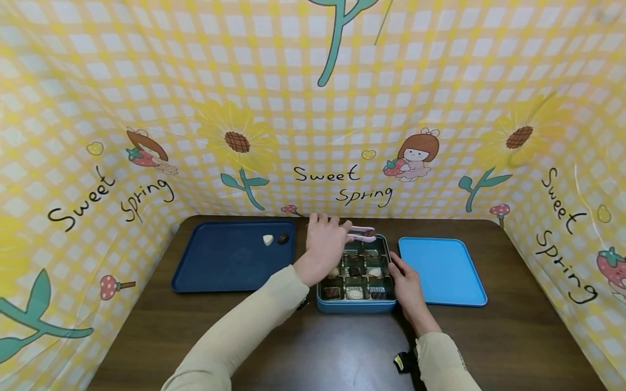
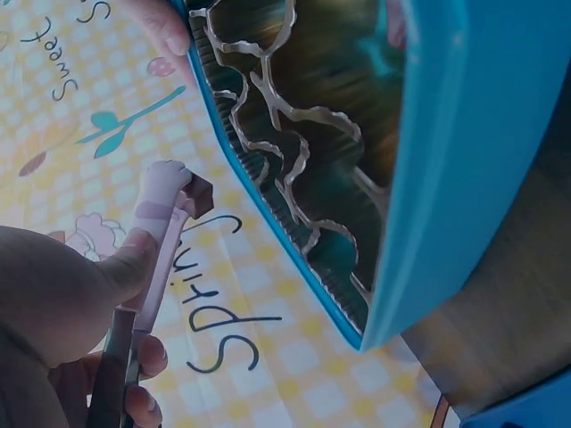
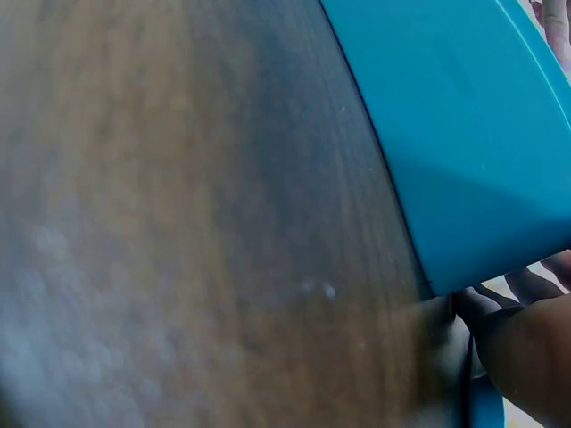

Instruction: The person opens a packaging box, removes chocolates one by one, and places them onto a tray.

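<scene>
My left hand (image 1: 324, 243) pinches pink tongs (image 2: 157, 241), their tips closed on a brown chocolate (image 2: 198, 195) above the far end of a blue tin box (image 1: 356, 307). The box has a divided insert. Its middle and front compartments hold dark and white chocolates, among them a dark one (image 1: 354, 271) and a white one (image 1: 354, 293). Against the box's right side rests my right hand (image 1: 409, 288), fingers fairly straight along the outer wall; the right wrist view shows this hand (image 3: 535, 348) only in part, by the box corner.
Left of the box lies a navy tray (image 1: 220, 260) bearing a white chocolate (image 1: 268, 239) and a dark one (image 1: 283, 238). A light blue tray or lid (image 1: 442, 271) lies to the right. A yellow checked cloth (image 1: 313, 130) encloses the brown table (image 1: 518, 331) at the back and sides.
</scene>
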`<move>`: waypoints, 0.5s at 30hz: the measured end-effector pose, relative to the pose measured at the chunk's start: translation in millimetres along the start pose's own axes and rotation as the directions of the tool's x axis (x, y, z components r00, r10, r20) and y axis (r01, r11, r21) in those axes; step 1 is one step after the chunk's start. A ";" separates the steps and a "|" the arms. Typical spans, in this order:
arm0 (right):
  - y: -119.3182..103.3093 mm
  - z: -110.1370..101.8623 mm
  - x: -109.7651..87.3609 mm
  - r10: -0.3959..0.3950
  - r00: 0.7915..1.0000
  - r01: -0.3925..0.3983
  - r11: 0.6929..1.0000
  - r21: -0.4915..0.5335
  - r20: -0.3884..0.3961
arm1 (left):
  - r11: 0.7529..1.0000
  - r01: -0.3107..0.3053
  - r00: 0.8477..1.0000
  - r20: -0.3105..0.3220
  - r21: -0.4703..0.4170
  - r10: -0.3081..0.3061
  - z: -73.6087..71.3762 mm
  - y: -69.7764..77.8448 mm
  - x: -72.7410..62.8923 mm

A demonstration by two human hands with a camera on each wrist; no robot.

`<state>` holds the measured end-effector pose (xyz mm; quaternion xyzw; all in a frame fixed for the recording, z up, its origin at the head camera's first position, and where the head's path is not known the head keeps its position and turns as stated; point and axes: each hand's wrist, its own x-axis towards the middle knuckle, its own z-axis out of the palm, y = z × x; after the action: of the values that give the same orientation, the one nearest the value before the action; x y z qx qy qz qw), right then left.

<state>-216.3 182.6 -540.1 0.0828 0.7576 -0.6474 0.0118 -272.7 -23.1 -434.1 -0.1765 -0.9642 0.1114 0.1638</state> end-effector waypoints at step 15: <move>2.6 -2.2 1.5 0.000 1.000 0.000 1.000 0.001 0.016 | 0.998 0.061 0.971 -0.232 -0.015 -0.062 6.7 -30.4 -14.9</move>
<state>-217.2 185.3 -542.4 0.0775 0.7571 -0.6484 0.0178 -271.2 -57.5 -436.1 -0.1590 -0.9438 0.0809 0.2783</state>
